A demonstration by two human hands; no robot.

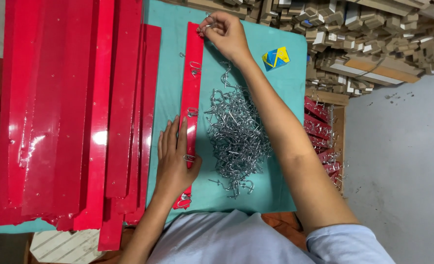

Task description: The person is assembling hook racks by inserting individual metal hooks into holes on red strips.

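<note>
Two hands (174, 159) on red strip (192, 93), teal tabletop (280, 112)

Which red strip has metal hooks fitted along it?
The single red strip on the teal cloth under the left hand; the stacked strips alongside show none.

A small blue-and-yellow carton (276, 57), boxy with white patches, lies just right of the right hand's (225, 33) grip.
</note>
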